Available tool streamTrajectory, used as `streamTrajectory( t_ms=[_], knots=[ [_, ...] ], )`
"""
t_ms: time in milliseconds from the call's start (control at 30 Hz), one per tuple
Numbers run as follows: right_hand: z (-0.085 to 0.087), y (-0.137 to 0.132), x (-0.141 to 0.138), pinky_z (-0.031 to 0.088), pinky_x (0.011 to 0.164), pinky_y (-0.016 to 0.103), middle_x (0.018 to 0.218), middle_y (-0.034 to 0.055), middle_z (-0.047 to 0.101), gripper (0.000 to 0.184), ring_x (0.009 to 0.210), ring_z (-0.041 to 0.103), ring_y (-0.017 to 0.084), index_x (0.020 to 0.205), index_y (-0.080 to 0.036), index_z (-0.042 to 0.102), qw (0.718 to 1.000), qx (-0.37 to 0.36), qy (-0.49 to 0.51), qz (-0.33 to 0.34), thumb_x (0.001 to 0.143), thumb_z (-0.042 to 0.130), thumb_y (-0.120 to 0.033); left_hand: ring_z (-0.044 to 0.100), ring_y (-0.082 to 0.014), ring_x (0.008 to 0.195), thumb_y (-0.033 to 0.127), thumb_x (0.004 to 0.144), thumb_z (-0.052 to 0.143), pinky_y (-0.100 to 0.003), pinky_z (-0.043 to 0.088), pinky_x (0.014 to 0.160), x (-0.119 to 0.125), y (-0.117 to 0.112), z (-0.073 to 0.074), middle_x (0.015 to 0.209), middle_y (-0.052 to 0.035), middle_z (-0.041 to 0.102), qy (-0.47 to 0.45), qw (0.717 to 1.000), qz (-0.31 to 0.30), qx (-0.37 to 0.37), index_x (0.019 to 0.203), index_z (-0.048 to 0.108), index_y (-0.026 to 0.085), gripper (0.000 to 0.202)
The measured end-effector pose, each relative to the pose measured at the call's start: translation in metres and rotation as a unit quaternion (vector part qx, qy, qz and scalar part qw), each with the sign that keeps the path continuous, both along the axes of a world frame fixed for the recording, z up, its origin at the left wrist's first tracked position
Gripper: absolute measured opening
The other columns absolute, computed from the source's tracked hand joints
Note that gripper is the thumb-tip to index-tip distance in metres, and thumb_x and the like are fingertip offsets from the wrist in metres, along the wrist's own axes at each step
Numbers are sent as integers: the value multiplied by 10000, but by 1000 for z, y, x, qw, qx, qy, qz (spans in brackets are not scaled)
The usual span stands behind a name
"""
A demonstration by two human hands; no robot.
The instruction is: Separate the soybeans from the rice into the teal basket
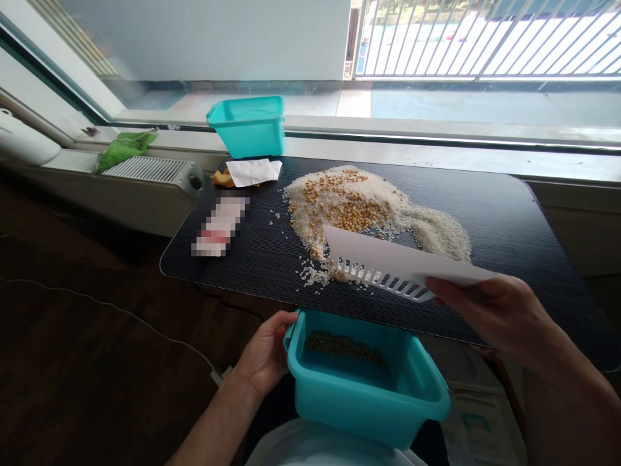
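My left hand (266, 353) is closed on the left rim of a turquoise plastic bin (359, 404), which is against the table's near edge. Inside the bin lies a strip of small dark greenish grains (347, 346). In my right hand (499, 314) is a white slotted plastic panel (388, 252), tilted over the table with its slots towards me. The panel's far end is at the near side of a heap of white rice (310, 220). Round yellow beans or peas (356, 210) are mixed into the rice. The panel hides part of the heap's near edge.
At the back left of the dark table (514, 233) stand a second turquoise bin (252, 129) and a white paper (255, 172) over something yellow. A blurred-out pinkish object (220, 226) lies left. Beyond are a green cloth (126, 149), a radiator (150, 169) and the window.
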State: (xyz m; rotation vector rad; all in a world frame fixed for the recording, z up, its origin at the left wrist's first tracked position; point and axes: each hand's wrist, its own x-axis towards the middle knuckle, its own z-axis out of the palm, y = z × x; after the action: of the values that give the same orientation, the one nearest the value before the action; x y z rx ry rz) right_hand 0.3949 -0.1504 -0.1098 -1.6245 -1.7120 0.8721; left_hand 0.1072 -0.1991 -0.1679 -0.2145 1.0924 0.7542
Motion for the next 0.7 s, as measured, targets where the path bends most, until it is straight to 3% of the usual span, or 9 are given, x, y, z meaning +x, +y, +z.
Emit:
streamTrajectory(
  t_ms=[367, 533, 700],
  knots=[
    [10, -9, -1, 548, 523, 272, 491, -11, 668, 229, 641, 682, 234, 519, -280, 690, 1000, 5, 2, 11, 636, 686, -477, 532, -95, 421, 156, 809, 486, -222, 474, 531, -3, 0, 0, 478, -24, 607, 5, 1000, -5, -10, 564, 580, 114, 266],
    [10, -14, 4, 514, 402, 259, 557, 0, 706, 244, 577, 669, 226, 613, -275, 743, 1000, -20, 7, 1, 582, 717, -516, 537, -95, 417, 148, 810, 476, -214, 465, 507, -2, 1, 3, 465, -20, 599, 3, 1000, 1, -9, 555, 581, 116, 277],
    [9, -16, 7, 570, 512, 271, 603, -9, 726, 194, 608, 683, 220, 628, -289, 752, 999, -37, 32, -5, 590, 730, -478, 532, -88, 406, 137, 817, 465, -198, 451, 484, -1, 2, 3, 455, -21, 599, 4, 1000, 5, -13, 556, 581, 113, 286]
  ],
)
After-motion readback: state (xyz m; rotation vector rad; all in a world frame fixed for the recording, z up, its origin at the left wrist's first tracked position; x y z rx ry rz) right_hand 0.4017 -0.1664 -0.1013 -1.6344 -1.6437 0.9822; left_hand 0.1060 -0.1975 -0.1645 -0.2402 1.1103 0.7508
